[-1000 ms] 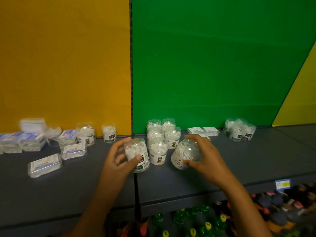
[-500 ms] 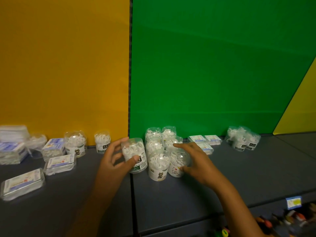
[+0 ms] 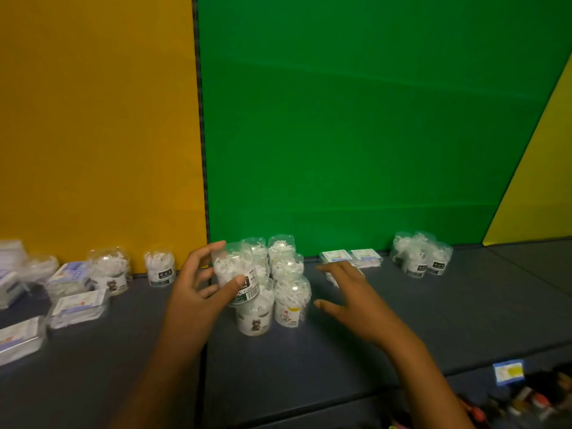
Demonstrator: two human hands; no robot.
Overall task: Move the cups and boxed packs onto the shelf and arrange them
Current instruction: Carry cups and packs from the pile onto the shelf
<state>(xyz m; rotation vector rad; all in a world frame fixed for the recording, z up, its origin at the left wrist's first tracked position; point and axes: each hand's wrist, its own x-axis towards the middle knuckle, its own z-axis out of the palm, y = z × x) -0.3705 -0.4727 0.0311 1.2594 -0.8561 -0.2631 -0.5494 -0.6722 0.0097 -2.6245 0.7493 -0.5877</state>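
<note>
— Since half a second ago your right hand (image 3: 349,300) has let go of the front cup (image 3: 291,300) and drawn off to its right; that cup now stands on the shelf (image 3: 433,323) with your fingers spread and holding nothing.

— And my left?

— Your left hand (image 3: 198,292) grips a clear cup (image 3: 236,274), thumb across its label and fingers curled behind, held tilted above the shelf just left of the cluster of cups (image 3: 275,274). You can read "FLOSS" on the label.

— What is inside them?

— Each clear cup is packed with small white picks. The cluster stands by the seam where the orange wall meets the green, the front cup touching its neighbour (image 3: 255,311).

— Where are the boxes?

— You have flat boxed packs (image 3: 79,306) lying at the far left, with two more cups (image 3: 108,269) near them. Two small packs (image 3: 351,258) lie against the green wall beyond your right hand, and another bunch of cups (image 3: 421,257) stands well to the right.
</note>
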